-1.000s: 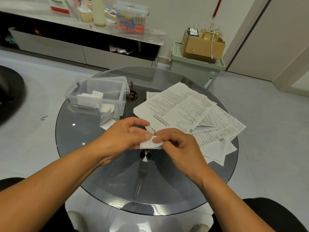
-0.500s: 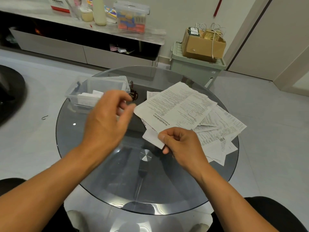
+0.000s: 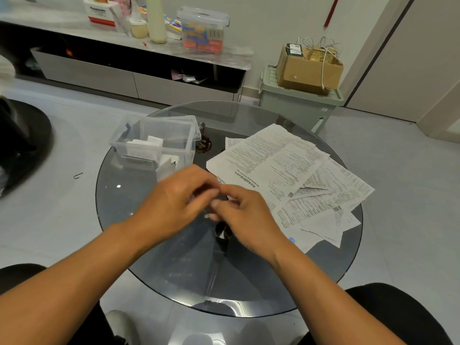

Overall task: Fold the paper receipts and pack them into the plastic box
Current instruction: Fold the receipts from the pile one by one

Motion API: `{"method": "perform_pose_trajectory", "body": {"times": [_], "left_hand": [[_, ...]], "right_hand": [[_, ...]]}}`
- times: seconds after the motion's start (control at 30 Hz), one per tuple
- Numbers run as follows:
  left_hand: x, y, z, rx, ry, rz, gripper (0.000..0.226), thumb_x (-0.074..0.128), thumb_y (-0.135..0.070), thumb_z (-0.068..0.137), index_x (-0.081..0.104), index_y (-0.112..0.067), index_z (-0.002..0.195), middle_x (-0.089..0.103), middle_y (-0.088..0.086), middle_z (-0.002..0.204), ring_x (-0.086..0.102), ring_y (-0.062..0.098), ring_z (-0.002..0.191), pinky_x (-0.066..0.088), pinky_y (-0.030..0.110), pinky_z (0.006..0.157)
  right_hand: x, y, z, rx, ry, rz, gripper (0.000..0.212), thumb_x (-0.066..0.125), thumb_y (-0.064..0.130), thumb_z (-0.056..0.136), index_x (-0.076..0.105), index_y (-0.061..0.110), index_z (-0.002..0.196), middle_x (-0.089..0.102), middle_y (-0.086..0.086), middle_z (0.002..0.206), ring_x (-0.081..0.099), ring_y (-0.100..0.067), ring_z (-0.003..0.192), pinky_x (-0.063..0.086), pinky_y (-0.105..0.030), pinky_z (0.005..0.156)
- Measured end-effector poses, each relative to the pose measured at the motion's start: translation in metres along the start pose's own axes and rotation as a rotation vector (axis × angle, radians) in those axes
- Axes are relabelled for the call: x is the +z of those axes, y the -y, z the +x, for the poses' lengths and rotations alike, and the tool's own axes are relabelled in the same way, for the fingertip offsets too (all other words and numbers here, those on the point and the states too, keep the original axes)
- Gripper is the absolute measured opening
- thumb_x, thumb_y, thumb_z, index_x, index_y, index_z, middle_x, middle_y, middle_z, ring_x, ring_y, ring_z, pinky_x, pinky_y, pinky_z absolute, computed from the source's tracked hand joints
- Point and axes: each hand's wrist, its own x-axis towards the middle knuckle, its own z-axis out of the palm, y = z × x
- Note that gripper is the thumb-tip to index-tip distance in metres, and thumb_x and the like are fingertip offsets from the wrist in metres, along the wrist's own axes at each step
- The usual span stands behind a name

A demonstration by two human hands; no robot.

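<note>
hands: left hand [image 3: 174, 202] and right hand [image 3: 245, 215] touching at desk [image 3: 124, 195] centre, fingers curled; grip contents hidden, cannot tell
receipts [image 3: 286, 170]: loose pile, 2 o'clock
box [image 3: 154, 143]: 11 o'clock, open, folded slips inside

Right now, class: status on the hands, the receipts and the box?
Both hands together over the glass table; any paper between them hidden. Plastic box open, folded receipts inside. Loose receipts piled right. Nothing blocking the box.
</note>
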Motion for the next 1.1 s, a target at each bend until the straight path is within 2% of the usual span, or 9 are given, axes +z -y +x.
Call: {"method": "perform_pose_trajectory", "body": {"times": [0.13,0.27,0.37,0.47,0.53,0.63,0.77,0.97,1.1], "left_hand": [[0.006,-0.002,-0.007,0.112,0.231,0.022,0.015,0.069,-0.029,0.096,0.067,-0.027,0.110,0.061,-0.014,0.110,0.059,0.008,0.106,0.049,0.028,0.092],[0.017,0.005,-0.010,0.005,0.404,0.063,0.033,0.057,-0.023,0.102,0.059,-0.031,0.134,0.046,-0.019,0.143,0.039,-0.004,0.130,0.026,0.005,0.108],[0.021,0.012,-0.007,-0.072,0.365,0.049,0.043,0.049,-0.006,0.103,0.055,-0.024,0.141,0.044,-0.012,0.151,0.040,0.003,0.136,0.020,0.000,0.106],[0.020,0.015,-0.004,-0.163,0.314,0.071,0.047,0.052,-0.011,0.102,0.048,-0.026,0.146,0.040,-0.013,0.154,0.037,0.005,0.140,0.022,0.008,0.113],[0.021,0.012,-0.004,-0.203,0.284,0.039,0.055,0.058,-0.021,0.101,0.038,-0.033,0.151,0.038,-0.016,0.154,0.037,-0.002,0.137,0.029,0.015,0.113],[0.019,0.002,0.000,-0.223,0.213,-0.063,0.079,0.071,-0.029,0.093,0.024,-0.044,0.155,0.030,-0.022,0.156,0.029,-0.012,0.133,0.026,0.011,0.108],[0.013,-0.009,0.009,-0.218,0.153,-0.130,0.109,0.085,-0.031,0.079,0.010,-0.051,0.155,0.018,-0.025,0.161,0.023,0.000,0.146,0.033,0.035,0.117],[0.004,-0.004,0.013,-0.250,0.202,-0.295,0.114,0.091,-0.033,0.072,0.013,-0.056,0.153,0.043,-0.031,0.147,0.032,-0.011,0.140,0.033,0.024,0.112],[0.012,-0.006,0.010,-0.216,0.340,-0.242,0.059,0.085,-0.040,0.077,0.055,-0.069,0.119,0.048,-0.048,0.130,0.034,-0.027,0.127,0.035,0.011,0.104]], "right_hand": [[-0.034,0.002,0.004,-0.181,-0.305,-0.375,0.030,0.072,0.023,0.093,0.072,0.030,0.122,0.068,0.012,0.122,0.061,-0.001,0.111,0.048,-0.038,0.104],[-0.064,-0.003,0.003,-0.043,-0.127,-0.805,0.072,0.072,0.058,0.082,0.046,0.039,0.146,0.046,0.016,0.147,0.036,-0.011,0.138,0.026,-0.047,0.121],[-0.067,-0.018,0.002,-0.050,-0.115,-0.922,0.058,0.060,0.058,0.086,0.049,0.036,0.138,0.057,0.010,0.132,0.051,-0.020,0.126,0.040,-0.052,0.109],[-0.073,-0.019,-0.004,-0.095,-0.143,-0.828,0.015,0.060,0.039,0.096,0.063,0.032,0.109,0.064,0.009,0.109,0.059,-0.018,0.101,0.050,-0.043,0.089],[-0.079,-0.018,-0.006,-0.111,-0.153,-0.786,0.023,0.055,0.036,0.101,0.059,0.025,0.081,0.059,0.007,0.083,0.057,-0.015,0.080,0.051,-0.045,0.075],[-0.086,-0.010,-0.013,-0.083,-0.127,-0.648,0.022,0.057,0.037,0.103,0.072,0.025,0.092,0.067,0.004,0.091,0.061,-0.011,0.088,0.054,-0.036,0.081],[-0.100,0.006,-0.035,-0.012,-0.004,-0.399,0.018,0.061,0.039,0.100,0.076,0.034,0.109,0.071,0.018,0.105,0.064,0.001,0.097,0.053,-0.014,0.072],[-0.125,0.007,-0.045,0.000,0.036,-0.085,0.028,0.056,0.035,0.091,0.075,0.016,0.100,0.074,-0.003,0.112,0.068,-0.030,0.106,0.052,-0.048,0.096],[-0.130,-0.002,-0.043,0.028,0.067,0.075,0.046,0.070,0.045,0.088,0.068,0.005,0.111,0.070,-0.016,0.124,0.065,-0.039,0.117,0.043,-0.063,0.109]]}}
